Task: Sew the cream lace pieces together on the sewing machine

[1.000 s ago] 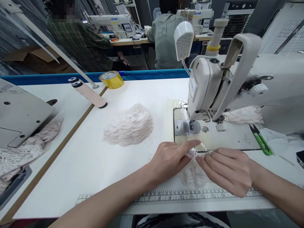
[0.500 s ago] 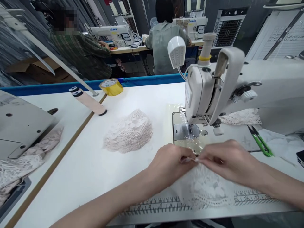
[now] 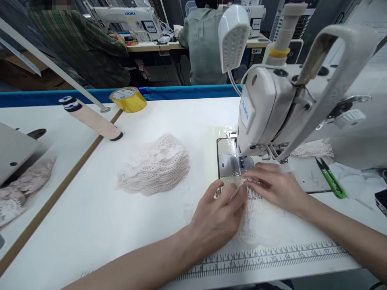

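Note:
A piece of white lace (image 3: 254,223) lies over the table edge of the sewing machine (image 3: 263,108), its upper end pinched between my hands. My left hand (image 3: 222,211) grips the lace edge with bent fingers, just in front of the metal needle plate (image 3: 229,163). Close by, my right hand (image 3: 276,185) holds the same edge, its fingertips near the presser foot (image 3: 242,161). To the left of my hands rests a stack of pale lace pieces (image 3: 157,167).
Green thread snips (image 3: 332,179) lie at the right. A thread cone (image 3: 92,119) and yellow tape roll (image 3: 128,100) are at the left rear. A printed ruler (image 3: 272,257) runs along the front edge. Two people (image 3: 205,44) sit at machines beyond the blue edge.
Both hands have moved the lace forward, up to the needle area. My left fingers have spread somewhat along its edge. The view has shifted closer to the machine.

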Demonstrator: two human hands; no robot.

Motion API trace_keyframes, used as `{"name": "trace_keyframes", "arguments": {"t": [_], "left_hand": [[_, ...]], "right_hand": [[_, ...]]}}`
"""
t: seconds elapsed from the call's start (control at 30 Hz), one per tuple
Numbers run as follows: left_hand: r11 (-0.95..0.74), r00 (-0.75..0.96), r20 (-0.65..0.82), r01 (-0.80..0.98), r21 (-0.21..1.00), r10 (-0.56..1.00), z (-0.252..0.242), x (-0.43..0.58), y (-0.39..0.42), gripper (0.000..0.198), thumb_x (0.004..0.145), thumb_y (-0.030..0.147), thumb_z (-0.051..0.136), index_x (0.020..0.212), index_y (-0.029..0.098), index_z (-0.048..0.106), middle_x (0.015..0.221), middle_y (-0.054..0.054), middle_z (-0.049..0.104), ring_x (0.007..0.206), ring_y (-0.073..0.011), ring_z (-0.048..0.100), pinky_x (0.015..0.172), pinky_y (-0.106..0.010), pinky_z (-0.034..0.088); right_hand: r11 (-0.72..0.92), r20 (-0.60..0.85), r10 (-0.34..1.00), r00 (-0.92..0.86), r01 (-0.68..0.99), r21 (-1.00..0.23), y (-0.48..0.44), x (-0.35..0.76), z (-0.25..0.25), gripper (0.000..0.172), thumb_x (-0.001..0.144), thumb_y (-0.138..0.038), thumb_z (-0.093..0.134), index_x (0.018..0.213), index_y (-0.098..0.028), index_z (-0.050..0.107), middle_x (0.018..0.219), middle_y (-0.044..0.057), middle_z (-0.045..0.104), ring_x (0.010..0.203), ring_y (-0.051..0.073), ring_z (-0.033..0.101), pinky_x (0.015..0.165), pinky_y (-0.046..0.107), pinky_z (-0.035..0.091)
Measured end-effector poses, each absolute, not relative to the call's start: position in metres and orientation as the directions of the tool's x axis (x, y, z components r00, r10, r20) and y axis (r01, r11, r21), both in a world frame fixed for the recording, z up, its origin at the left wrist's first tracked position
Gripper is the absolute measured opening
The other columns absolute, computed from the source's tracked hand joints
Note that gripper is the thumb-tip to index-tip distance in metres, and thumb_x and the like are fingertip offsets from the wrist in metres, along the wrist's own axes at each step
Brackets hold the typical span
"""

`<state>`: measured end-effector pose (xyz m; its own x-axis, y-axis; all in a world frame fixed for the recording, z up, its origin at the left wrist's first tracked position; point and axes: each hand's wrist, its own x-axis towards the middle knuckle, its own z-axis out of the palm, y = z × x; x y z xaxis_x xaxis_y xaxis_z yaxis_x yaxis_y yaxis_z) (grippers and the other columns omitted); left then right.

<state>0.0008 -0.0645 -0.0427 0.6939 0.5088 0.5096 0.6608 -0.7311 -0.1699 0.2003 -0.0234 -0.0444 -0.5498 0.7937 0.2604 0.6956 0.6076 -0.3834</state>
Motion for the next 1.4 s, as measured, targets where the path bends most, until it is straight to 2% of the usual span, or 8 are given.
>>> {"name": "trace_keyframes", "arguments": {"t": [0.1, 0.27, 0.4, 0.5, 0.67, 0.87, 1.07, 1.4], "left_hand": [[-0.723, 0.701, 0.484, 0.667, -0.183, 0.524, -0.044, 0.001, -0.068, 0.016, 0.092, 0.022, 0.052, 0.094, 0.018, 0.067, 0.114, -0.003, 0.066, 0.098, -0.018, 0.054, 0.086, -0.036, 0.038], [-0.699, 0.655, 0.471, 0.707, -0.108, 0.591, -0.042, 0.001, -0.061, 0.022, 0.093, 0.027, 0.052, 0.108, 0.019, 0.065, 0.117, -0.003, 0.065, 0.103, -0.0199, 0.054, 0.084, -0.036, 0.036], [-0.688, 0.629, 0.448, 0.725, -0.044, 0.635, -0.039, 0.002, -0.053, 0.024, 0.093, 0.026, 0.05, 0.112, 0.02, 0.063, 0.12, -0.003, 0.064, 0.104, -0.0202, 0.055, 0.083, -0.036, 0.034], [-0.681, 0.624, 0.436, 0.731, -0.032, 0.649, -0.037, 0.002, -0.052, 0.024, 0.094, 0.027, 0.049, 0.114, 0.021, 0.062, 0.121, -0.004, 0.064, 0.105, -0.0202, 0.056, 0.083, -0.036, 0.033], [-0.679, 0.623, 0.418, 0.734, -0.022, 0.661, -0.037, 0.002, -0.053, 0.025, 0.094, 0.028, 0.049, 0.115, 0.02, 0.061, 0.123, -0.004, 0.063, 0.111, -0.0217, 0.054, 0.085, -0.037, 0.032], [-0.675, 0.624, 0.41, 0.737, -0.029, 0.665, -0.041, 0.003, -0.048, 0.028, 0.095, 0.029, 0.048, 0.119, 0.02, 0.059, 0.125, -0.004, 0.062, 0.117, -0.0229, 0.051, 0.086, -0.039, 0.032], [-0.649, 0.612, 0.42, 0.758, -0.07, 0.67, -0.041, 0.003, -0.05, 0.029, 0.094, 0.033, 0.049, 0.119, 0.024, 0.06, 0.124, -0.003, 0.062, 0.12, -0.0218, 0.049, 0.088, -0.037, 0.033], [-0.617, 0.593, 0.405, 0.782, -0.084, 0.696, -0.042, 0.007, -0.048, 0.03, 0.094, 0.036, 0.048, 0.119, 0.024, 0.059, 0.123, -0.005, 0.063, 0.122, -0.0202, 0.048, 0.09, -0.038, 0.033]], "right_hand": [[0.72, 0.292, 0.682, -0.671, 0.687, -0.101, -0.021, 0.214, -0.038, 0.031, 0.095, -0.031, 0.041, 0.115, -0.023, 0.064, 0.093, 0.007, 0.067, 0.066, 0.016, 0.059, 0.066, 0.033, 0.044], [0.395, 0.419, 0.78, -0.464, 0.885, 0.245, -0.019, 0.234, -0.018, 0.041, 0.094, -0.029, 0.038, 0.066, -0.017, 0.065, 0.063, 0.01, 0.062, 0.058, 0.021, 0.054, 0.054, 0.036, 0.037], [0.605, 0.367, 0.695, -0.618, 0.779, 0.166, -0.03, 0.216, -0.025, 0.027, 0.092, -0.022, 0.044, 0.097, -0.018, 0.07, 0.069, 0.007, 0.066, 0.06, 0.018, 0.055, 0.054, 0.033, 0.036], [0.626, 0.301, 0.692, -0.657, 0.753, 0.205, -0.033, 0.206, -0.037, 0.033, 0.089, -0.014, 0.044, 0.115, -0.013, 0.063, 0.078, 0.009, 0.069, 0.07, 0.021, 0.059, 0.057, 0.033, 0.036], [0.505, 0.372, 0.726, -0.578, 0.816, 0.282, -0.025, 0.213, -0.038, 0.028, 0.088, -0.016, 0.047, 0.107, -0.011, 0.067, 0.077, 0.01, 0.068, 0.065, 0.022, 0.055, 0.057, 0.034, 0.033], [0.616, 0.35, 0.679, -0.645, 0.76, 0.206, -0.035, 0.204, -0.036, 0.033, 0.092, -0.019, 0.043, 0.118, -0.014, 0.062, 0.081, 0.007, 0.069, 0.068, 0.018, 0.057, 0.058, 0.033, 0.031], [0.565, 0.331, 0.697, -0.636, 0.771, 0.294, -0.036, 0.203, -0.043, 0.032, 0.093, -0.019, 0.045, 0.12, -0.011, 0.061, 0.085, 0.008, 0.069, 0.083, 0.021, 0.058, 0.06, 0.033, 0.03], [0.561, 0.342, 0.689, -0.639, 0.769, 0.306, -0.03, 0.207, -0.046, 0.028, 0.091, -0.018, 0.048, 0.111, -0.014, 0.067, 0.09, 0.008, 0.069, 0.077, 0.019, 0.055, 0.065, 0.033, 0.031]]}}
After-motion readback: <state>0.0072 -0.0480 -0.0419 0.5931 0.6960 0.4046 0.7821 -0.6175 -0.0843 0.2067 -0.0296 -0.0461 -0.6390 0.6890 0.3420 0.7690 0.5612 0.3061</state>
